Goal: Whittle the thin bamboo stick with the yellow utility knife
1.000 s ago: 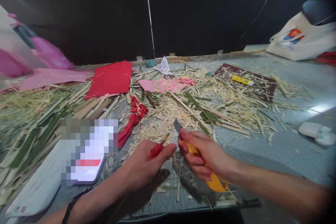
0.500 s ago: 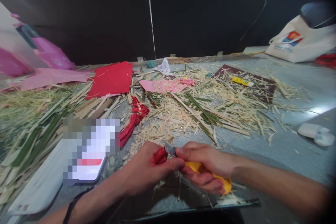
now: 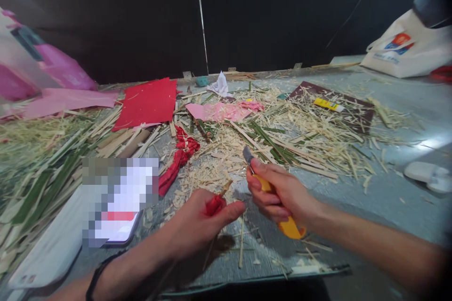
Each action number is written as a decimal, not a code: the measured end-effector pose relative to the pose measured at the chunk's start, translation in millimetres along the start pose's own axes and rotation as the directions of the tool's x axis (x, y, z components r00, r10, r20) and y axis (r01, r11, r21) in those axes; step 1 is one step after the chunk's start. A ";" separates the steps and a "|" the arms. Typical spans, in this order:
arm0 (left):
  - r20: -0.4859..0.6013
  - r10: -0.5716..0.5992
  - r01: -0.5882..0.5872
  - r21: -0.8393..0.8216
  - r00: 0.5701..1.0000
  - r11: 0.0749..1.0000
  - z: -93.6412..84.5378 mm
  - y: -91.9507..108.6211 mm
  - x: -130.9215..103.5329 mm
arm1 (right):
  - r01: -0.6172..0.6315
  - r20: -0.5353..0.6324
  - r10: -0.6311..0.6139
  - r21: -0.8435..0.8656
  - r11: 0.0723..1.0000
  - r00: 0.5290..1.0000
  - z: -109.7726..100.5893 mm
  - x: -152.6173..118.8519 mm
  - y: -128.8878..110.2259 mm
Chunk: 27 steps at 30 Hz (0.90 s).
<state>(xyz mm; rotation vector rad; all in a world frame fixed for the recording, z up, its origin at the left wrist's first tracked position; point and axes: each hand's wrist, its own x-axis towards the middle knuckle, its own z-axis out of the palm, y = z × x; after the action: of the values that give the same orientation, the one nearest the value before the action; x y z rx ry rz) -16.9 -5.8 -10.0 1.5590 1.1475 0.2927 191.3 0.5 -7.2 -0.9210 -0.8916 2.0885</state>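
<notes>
My left hand is closed around a red-wrapped piece. A thin pale brown tip sticks out of its far end, and the rest is hidden in my palm. My thumb stretches to the right beside it. In my right hand is a knife with a yellow handle. Its short grey blade points up and forward, apart from the red-wrapped piece. Pale shavings lie scattered just beyond both hands.
To the left lie a phone, a long white case and bamboo strips. Farther back are red sheets, twisted red paper, pink paper and a yellow tube on a dark sheet. A tote bag stands at right.
My right hand has lifted the knife up and away from the red-wrapped piece, where the blade was before. The pale brown tip now shows. My left hand has barely moved.
</notes>
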 end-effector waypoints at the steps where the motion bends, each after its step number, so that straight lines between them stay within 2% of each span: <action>1: 0.041 0.013 -0.011 -0.028 0.999 1.000 -2.4 -0.3 -0.2 | -0.015 0.044 0.016 -0.011 1.000 0.999 -2.0 0.7 0.4; 4: 0.162 0.037 -0.012 -0.153 0.986 0.988 -8.5 -1.2 -1.6 | -0.085 0.175 0.098 -0.078 0.993 0.980 -3.7 0.9 4.4; 7: 0.233 0.068 0.001 -0.283 0.970 0.959 -10.9 -2.5 -2.9 | -0.094 0.235 0.116 -0.103 0.990 0.965 -2.6 -0.2 7.2; 11: 0.237 0.092 0.003 -0.372 0.967 0.928 -11.2 -2.9 -3.3 | -0.075 0.261 0.103 -0.114 0.991 0.960 -2.4 -2.8 5.7; 17: 0.213 0.218 -0.112 -0.421 0.952 0.900 -8.4 6.5 -2.6 | -0.136 0.327 0.236 -0.302 0.944 0.915 0.3 -5.8 6.4; 19: 0.200 0.209 -0.112 -0.408 0.957 0.906 -6.7 8.5 -2.4 | -0.131 0.333 0.245 -0.331 0.935 0.910 1.2 -6.0 8.0; 22: 0.148 0.154 -0.104 -0.302 0.977 0.948 -5.5 6.3 -1.5 | -0.150 0.304 0.256 -0.331 0.931 0.918 2.7 -6.4 10.5; 25: 0.070 0.130 -0.117 -0.170 0.989 0.978 -5.5 0.5 0.3 | -0.163 0.226 0.239 -0.311 0.936 0.944 7.3 -7.1 13.4; 27: 0.036 0.128 -0.121 -0.144 0.991 0.982 -4.3 -2.9 1.5 | -0.167 0.152 0.219 -0.299 0.939 0.964 12.9 -7.6 15.6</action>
<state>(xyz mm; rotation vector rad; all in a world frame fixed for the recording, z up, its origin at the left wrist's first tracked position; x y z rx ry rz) -20.6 -2.3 -11.6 1.5064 0.9747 0.4123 180.2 -17.8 -10.3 -1.0085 -1.2696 2.2804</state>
